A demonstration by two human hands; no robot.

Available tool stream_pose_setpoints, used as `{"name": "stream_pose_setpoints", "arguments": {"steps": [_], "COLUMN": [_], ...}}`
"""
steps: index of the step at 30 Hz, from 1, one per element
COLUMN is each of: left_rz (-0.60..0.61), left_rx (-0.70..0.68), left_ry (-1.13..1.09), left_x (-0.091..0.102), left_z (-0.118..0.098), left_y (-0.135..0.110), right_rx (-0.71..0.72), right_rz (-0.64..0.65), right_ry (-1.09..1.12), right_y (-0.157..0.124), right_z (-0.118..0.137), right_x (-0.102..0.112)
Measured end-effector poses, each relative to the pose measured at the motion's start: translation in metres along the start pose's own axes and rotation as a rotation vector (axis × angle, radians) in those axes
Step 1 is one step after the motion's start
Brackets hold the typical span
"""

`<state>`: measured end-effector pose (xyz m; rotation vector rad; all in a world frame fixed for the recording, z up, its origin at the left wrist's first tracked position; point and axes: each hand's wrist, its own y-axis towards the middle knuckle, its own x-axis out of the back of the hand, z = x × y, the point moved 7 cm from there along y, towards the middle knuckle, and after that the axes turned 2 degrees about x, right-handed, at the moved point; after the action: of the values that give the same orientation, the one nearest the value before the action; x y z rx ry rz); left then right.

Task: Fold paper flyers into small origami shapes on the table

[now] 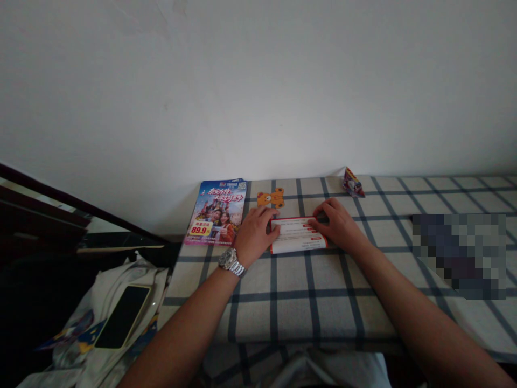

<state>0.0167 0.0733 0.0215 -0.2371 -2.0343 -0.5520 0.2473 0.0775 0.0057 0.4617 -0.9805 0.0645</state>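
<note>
- Pale wall (258,97) closes the far side, and against it stands the table with a checked cloth (291,302); its front edge runs between the two forearms
- At far left, outside the table, one sees dark red wooden furniture (32,221) with a slanting rail
- Next to the left edge of the table, and lower, is a whitish bag (111,275), with a phone (123,318) lying dark screen up on it
- Leaflets (220,207) lie in a pile near the left edge, with their far side close to the wall; the left hand covers part of their right border, so on this side the room is narrow
- Left hand (255,229), with a metal watch (229,261) at the wrist, grips the left end of the printed paper (297,237), thumb on the face, fingers at the far corner
- Just beyond these fingers lies an orange bear figure (270,199); I cannot tell if they touch
- Printed paper is between both hands, mid-table, well back from the front edge
- Right hand (336,223) pinches the paper's far edge near its right corner, fingers bent
- Further right, close to the wall, a pointed packet (353,183) stands apart from the hand
- At far right a dark thing is hidden by a pixelated patch (460,256); a wide stretch of cloth separates it from the right hand, giving room sideways
</note>
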Motion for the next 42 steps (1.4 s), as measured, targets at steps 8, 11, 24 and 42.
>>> {"name": "stream_pose_setpoints", "arguments": {"steps": [8,11,24,42], "left_rz": [0.001,0.002,0.005,-0.005], "left_rx": [-0.001,0.006,0.013,0.029], "left_ry": [0.004,0.000,0.006,0.025], "left_x": [-0.0004,-0.0006,-0.0013,-0.0007], "left_z": [-0.0002,0.0006,0.0009,0.0027], "left_y": [0.0001,-0.0001,0.0004,0.0001], "right_rx": [-0.020,-0.029,-0.041,-0.008], "right_rz": [0.007,0.012,0.017,0.000], "right_ry": [0.000,-0.002,-0.002,0.007], "right_y": [-0.0002,0.0004,0.0007,0.0007], "right_z": [-0.0024,-0.0023,-0.0018,-0.0062], "right_x": [-0.0007,-0.0005,-0.0005,-0.0019]}}
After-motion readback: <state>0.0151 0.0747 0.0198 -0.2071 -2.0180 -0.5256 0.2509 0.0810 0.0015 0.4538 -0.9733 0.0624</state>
